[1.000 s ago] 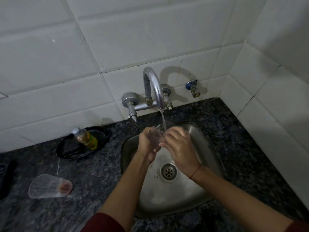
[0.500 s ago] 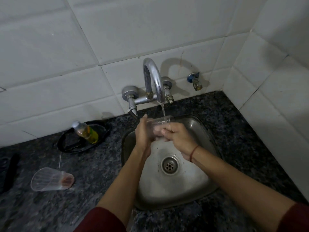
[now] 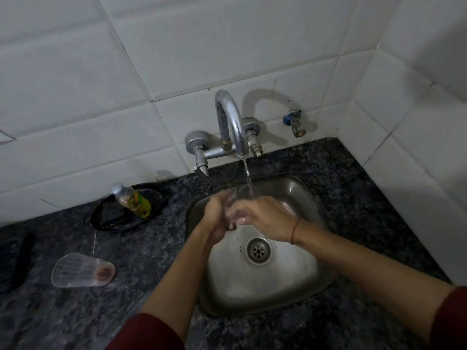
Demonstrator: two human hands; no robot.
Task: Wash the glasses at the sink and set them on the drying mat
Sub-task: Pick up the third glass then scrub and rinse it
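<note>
Both hands are over the steel sink (image 3: 298, 296), under water running from the chrome tap (image 3: 231, 122). My left hand (image 3: 214, 218) grips a clear glass (image 3: 236, 198) from the left. My right hand (image 3: 265, 218) holds the same glass from the right, fingers curled against it. The glass is mostly hidden between the hands. A second clear glass (image 3: 80, 270) lies on its side on the dark granite counter (image 3: 126, 299) at the left, with a reddish residue at its base.
A bottle of yellow-green liquid (image 3: 132, 200) lies in a black dish (image 3: 121, 215) behind the fallen glass. A black object (image 3: 22, 258) lies at the far left edge. A small valve (image 3: 294, 122) sticks out of the tiled wall right of the tap.
The hands have shifted on the glass under the stream, and the glass has turned between them. The glass on the counter has not moved.
</note>
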